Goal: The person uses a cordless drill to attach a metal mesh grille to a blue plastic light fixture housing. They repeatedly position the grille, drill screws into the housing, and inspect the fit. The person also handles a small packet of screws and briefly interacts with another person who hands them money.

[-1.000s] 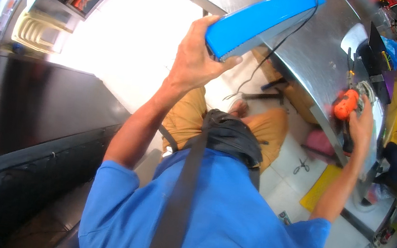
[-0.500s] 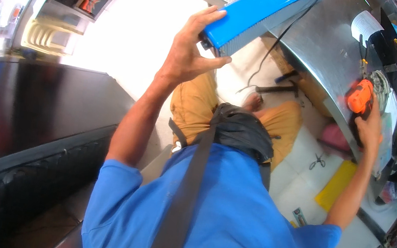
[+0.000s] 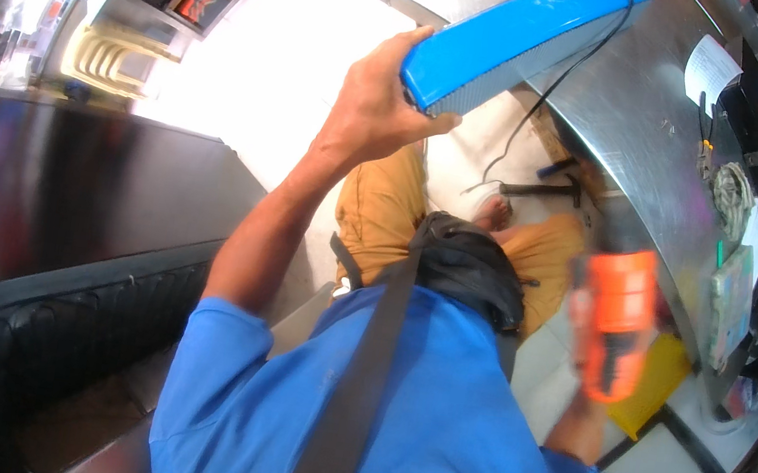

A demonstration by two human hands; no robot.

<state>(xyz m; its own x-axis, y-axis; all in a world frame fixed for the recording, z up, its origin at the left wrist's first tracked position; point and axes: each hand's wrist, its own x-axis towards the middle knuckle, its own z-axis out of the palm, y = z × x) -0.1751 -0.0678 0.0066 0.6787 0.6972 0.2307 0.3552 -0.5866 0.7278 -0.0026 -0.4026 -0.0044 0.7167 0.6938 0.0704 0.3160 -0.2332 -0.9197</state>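
A long blue casing [image 3: 520, 40] with a grey ribbed side and a black cord lies slanting at the metal table's near edge. My left hand [image 3: 382, 103] grips its near end, the thumb below the ribbed side and the fingers around the end. In my right hand [image 3: 582, 330] is an orange and black power tool [image 3: 623, 312] that looks like a drill, held off the table beside my right thigh. Motion smears the tool and the fingers on it. Its dark front part is blurred.
The metal table [image 3: 625, 116] curves along the right, bearing pliers [image 3: 704, 150], a coil of pale cord [image 3: 731, 199] and papers [image 3: 710, 68]. A black hammer-like tool [image 3: 543, 191] lies on the floor near my foot. To the left stands a dark glossy cabinet [image 3: 88, 189].
My right hand has lifted the orange tool off the table and brought it left and toward my body. My left hand keeps its hold on the blue casing; the view has shifted slightly.
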